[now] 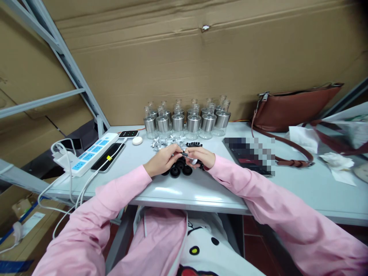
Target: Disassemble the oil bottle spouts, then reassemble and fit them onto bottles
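My left hand (165, 159) and my right hand (202, 156) meet above the middle of the table, fingers closed. Pinched in the left fingertips is a small dark piece (184, 154). It touches or joins a small grey-white piece (193, 160) held in the right fingers; the exact kind of either is too small to tell. Under the hands lie several round black caps (175, 171). Just behind them are small black stoppers (194, 145) and a pile of small silvery-white parts (161, 144). Glass bottles (193, 123) with metal sleeves stand in rows farther back.
To the left lie a white power strip (94, 153) with cables, a phone (108, 157), a small display device (128, 133) and a white round case (137, 140). On the right are a dark flat object (238, 151), a brown bag (296, 107) and tissues (336, 161). Cardboard (172, 57) stands behind.
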`<state>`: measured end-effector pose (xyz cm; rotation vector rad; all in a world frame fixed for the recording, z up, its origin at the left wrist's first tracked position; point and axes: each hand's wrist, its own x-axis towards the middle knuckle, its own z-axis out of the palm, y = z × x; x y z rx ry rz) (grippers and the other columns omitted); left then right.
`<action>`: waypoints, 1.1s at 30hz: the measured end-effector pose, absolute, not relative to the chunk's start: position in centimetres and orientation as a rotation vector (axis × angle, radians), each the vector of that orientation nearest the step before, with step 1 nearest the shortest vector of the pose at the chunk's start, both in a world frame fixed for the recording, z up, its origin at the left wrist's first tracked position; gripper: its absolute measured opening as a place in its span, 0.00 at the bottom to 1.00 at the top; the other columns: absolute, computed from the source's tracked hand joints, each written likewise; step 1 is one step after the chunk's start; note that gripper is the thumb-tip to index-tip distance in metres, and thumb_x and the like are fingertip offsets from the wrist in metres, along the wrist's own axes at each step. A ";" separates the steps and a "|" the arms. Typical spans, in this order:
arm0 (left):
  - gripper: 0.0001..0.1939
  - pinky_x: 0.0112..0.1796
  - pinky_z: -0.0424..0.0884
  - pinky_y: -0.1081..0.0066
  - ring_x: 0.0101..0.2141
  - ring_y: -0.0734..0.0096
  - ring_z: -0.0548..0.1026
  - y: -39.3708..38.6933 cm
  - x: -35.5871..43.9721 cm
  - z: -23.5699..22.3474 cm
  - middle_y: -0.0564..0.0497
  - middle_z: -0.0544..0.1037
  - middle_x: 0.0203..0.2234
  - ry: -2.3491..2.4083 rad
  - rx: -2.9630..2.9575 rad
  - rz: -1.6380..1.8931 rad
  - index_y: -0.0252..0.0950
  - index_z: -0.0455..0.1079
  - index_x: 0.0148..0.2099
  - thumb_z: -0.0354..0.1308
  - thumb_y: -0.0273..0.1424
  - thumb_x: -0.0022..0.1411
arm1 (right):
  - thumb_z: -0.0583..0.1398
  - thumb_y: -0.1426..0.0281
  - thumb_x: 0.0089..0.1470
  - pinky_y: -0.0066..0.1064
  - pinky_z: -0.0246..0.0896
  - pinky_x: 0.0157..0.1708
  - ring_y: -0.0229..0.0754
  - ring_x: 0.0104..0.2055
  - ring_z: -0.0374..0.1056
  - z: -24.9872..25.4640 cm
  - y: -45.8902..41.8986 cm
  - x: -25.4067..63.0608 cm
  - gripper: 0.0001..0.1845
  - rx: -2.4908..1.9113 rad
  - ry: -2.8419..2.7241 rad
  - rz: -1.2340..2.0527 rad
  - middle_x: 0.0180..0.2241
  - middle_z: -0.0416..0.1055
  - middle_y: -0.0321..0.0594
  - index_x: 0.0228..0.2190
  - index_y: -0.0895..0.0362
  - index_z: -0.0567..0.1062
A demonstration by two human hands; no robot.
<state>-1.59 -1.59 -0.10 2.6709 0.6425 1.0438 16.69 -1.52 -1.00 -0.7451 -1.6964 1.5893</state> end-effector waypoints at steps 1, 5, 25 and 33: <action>0.08 0.31 0.67 0.73 0.28 0.74 0.68 -1.6 -1.6 -0.1 0.50 0.68 0.29 0.633 2.674 1.052 0.34 0.60 0.37 0.43 0.32 0.66 | 0.54 0.65 0.38 0.24 0.40 0.12 0.28 0.10 0.48 -1.0 -1.5 16.7 0.09 -0.755 -1.689 1.595 0.10 0.60 0.29 0.17 0.57 0.61; 0.07 0.34 0.68 0.72 0.31 0.72 0.69 -1.5 -1.6 -0.1 0.49 0.69 0.29 0.592 2.676 1.081 0.35 0.60 0.38 0.43 0.31 0.66 | 0.53 0.66 0.39 0.24 0.39 0.11 0.28 0.10 0.48 -0.9 -1.6 16.6 0.08 -0.775 -1.671 1.612 0.10 0.61 0.30 0.17 0.57 0.61; 0.13 0.39 0.65 0.68 0.34 0.72 0.71 -1.2 -1.9 -0.1 0.47 0.73 0.37 0.559 2.946 1.505 0.36 0.60 0.51 0.49 0.31 0.64 | 0.50 0.60 0.48 0.32 0.55 0.24 0.31 0.12 0.53 1.5 -3.1 16.8 0.15 -0.406 -1.334 2.225 0.15 0.62 0.32 0.23 0.59 0.64; 0.09 0.40 0.63 0.67 0.30 0.74 0.73 -1.6 -1.7 0.1 0.49 0.76 0.35 0.570 2.971 1.563 0.36 0.61 0.46 0.49 0.31 0.64 | 0.47 0.59 0.50 0.33 0.54 0.26 0.32 0.11 0.52 0.7 -3.0 16.8 0.16 -0.380 -1.302 2.301 0.14 0.61 0.31 0.25 0.58 0.63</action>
